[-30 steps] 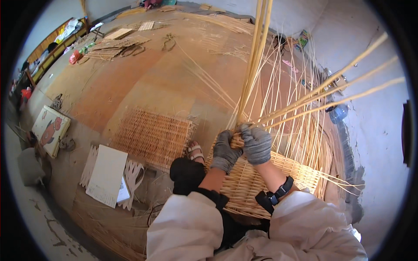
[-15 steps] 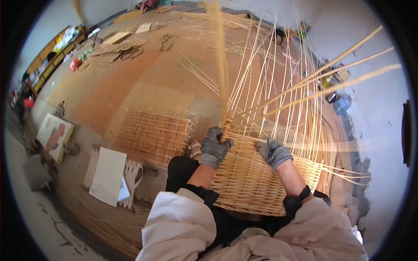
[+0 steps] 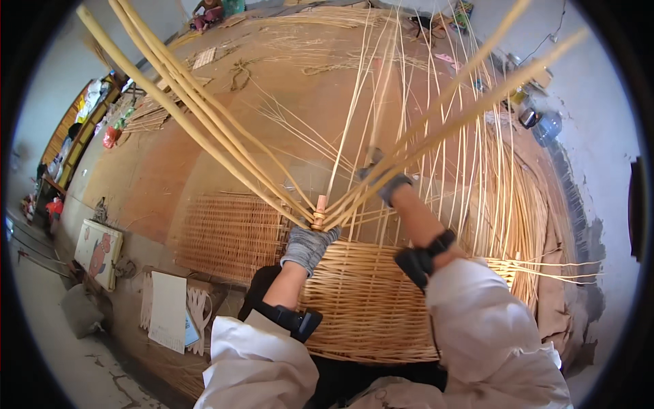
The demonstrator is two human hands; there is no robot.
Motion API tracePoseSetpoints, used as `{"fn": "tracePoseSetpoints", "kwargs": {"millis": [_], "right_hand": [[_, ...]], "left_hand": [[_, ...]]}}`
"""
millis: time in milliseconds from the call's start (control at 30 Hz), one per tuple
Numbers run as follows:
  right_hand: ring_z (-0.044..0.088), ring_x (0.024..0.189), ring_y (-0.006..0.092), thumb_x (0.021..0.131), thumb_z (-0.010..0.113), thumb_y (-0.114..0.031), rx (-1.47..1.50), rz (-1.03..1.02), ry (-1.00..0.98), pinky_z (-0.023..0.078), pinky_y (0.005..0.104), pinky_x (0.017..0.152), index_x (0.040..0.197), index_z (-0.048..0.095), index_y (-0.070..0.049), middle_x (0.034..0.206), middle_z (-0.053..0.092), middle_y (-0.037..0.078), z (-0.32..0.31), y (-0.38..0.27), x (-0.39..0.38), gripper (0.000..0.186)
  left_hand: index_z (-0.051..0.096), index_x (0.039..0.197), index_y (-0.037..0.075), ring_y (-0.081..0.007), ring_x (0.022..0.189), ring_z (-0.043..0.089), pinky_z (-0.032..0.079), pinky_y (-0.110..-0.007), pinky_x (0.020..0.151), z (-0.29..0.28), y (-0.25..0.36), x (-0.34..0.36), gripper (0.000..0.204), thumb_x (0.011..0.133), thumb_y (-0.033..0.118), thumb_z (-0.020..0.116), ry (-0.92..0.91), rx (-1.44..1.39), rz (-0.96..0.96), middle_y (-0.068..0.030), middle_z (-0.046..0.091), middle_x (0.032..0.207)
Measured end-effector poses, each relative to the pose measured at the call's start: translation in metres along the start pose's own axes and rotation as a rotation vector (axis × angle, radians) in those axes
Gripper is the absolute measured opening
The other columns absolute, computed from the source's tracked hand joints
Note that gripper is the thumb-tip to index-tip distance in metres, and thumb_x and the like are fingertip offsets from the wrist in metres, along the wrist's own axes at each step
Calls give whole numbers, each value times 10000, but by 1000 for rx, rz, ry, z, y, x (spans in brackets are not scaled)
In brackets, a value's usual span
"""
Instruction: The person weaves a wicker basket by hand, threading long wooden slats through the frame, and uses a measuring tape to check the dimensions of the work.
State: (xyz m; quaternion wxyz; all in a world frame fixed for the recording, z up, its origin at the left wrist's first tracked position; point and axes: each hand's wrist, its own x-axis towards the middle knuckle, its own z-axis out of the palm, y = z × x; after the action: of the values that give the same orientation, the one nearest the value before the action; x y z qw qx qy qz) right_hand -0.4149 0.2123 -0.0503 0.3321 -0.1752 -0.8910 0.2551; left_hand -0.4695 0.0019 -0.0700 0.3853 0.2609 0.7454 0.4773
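Under a peg point(image 3: 321, 204), the left hand point(image 3: 310, 247) clasps the far left corner of the panel point(image 3: 375, 300), which lies by the lap point(image 3: 381, 373) — thick canes point(image 3: 121, 59) fan above. Past the far edge, the right hand point(image 3: 387, 178) is at a blurred cane point(image 3: 383, 88) — whether gripping, I cannot tell.

Long pale rods point(image 3: 167, 68) fan from the tan wicker panel's point(image 3: 371, 307) far edge

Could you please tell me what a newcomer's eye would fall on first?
Probably the thick pale canes fanning upward from the far-left corner of the woven panel. Next, perhaps, the grey-gloved left hand holding that corner and the right hand beyond the panel's far edge. A browner woven mat lies on the floor to the left.
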Motion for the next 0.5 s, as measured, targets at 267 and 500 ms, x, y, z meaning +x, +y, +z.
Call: {"fn": "tracePoseSetpoints", "kwargs": {"millis": [267,500], "right_hand": [[454,507,133,860,413,-236,1223,503,412,399,298,443,821,471,-108,611,460,21,-35,-62,-112,146],[458,522,114,837,483,-262,1433,440,602,455,303,504,858,466,-122,621,479,-10,-54,-50,-150,142]], "left_hand": [[148,1319,224,-234,1147,336,328,-311,930,-36,-28,-1,658,796,285,542,-16,94,-79,-93,265,1315],[506,953,-40,-303,876,528,429,-320,744,19,60,-118,504,573,193,742,960,405,422,-241,502,1020]]}}
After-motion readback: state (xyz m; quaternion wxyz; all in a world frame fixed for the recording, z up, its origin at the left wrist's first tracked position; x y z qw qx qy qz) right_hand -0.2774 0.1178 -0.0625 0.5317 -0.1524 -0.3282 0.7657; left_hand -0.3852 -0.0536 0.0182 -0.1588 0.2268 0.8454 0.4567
